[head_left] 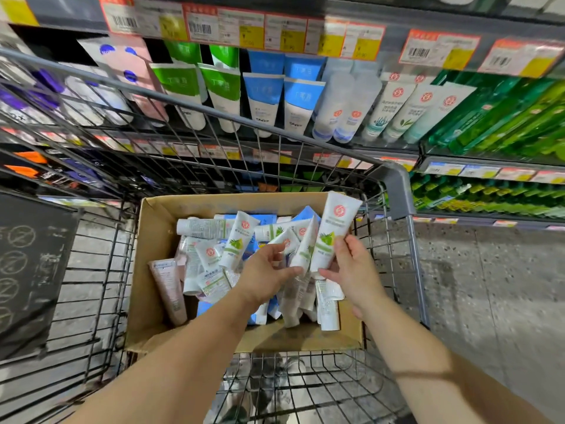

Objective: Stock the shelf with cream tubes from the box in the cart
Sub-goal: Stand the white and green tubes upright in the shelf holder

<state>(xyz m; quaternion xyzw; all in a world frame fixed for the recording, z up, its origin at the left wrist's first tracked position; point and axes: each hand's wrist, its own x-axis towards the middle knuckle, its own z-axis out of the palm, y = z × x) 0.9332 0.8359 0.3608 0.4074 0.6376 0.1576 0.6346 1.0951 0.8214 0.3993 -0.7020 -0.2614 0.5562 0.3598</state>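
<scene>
Right hand [351, 270] pinches an upright tube [331, 231] over the box [153, 240], long axis pointing up toward the shelf [382, 145] ahead; left hand [266, 270] grips a second tube [301, 255] just beside it, fingers curled

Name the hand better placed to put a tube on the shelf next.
Right. The right hand already grips a white green-print tube raised above the box, beneath matching shelf tubes. The left hand holds another tube lower down.
</scene>
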